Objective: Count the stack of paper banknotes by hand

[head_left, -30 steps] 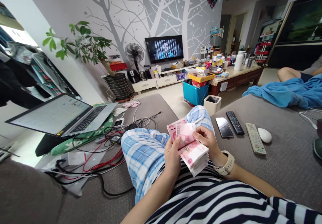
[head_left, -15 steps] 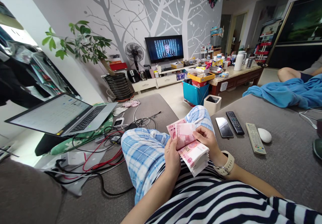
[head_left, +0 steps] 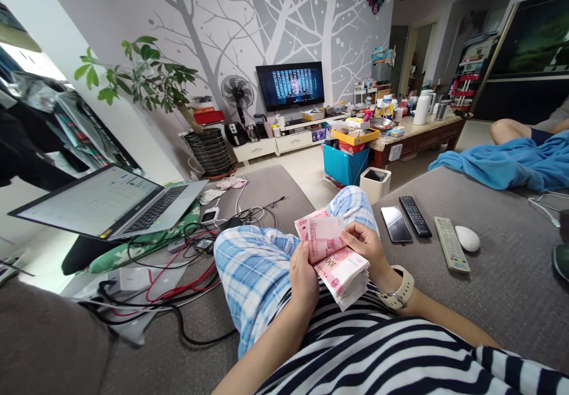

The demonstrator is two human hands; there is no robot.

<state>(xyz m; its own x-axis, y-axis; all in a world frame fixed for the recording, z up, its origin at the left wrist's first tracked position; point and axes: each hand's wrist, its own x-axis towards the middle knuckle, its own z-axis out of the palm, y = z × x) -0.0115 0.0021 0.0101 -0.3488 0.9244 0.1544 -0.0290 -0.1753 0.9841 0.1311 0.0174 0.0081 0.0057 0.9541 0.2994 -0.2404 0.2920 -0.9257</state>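
A thick stack of pink 100 banknotes [head_left: 344, 276] rests over my lap, above my blue plaid trousers. My left hand [head_left: 303, 276] grips the stack's left side, thumb on top. My right hand [head_left: 368, 250], with a beige watch on the wrist, is closed on the stack's right side and pinches the top note [head_left: 320, 233], which is folded up and away from the pile.
On the grey sofa to my right lie a phone [head_left: 396, 224], a black remote [head_left: 415, 216], a pale remote [head_left: 451, 244] and a white mouse [head_left: 467, 238]. An open laptop [head_left: 115, 202] and tangled cables [head_left: 178, 270] sit left. Another person's leg [head_left: 511, 129] lies by a blue blanket.
The top note has lifted and folded slightly further back under my right fingers. Both hands stay in place on the stack.
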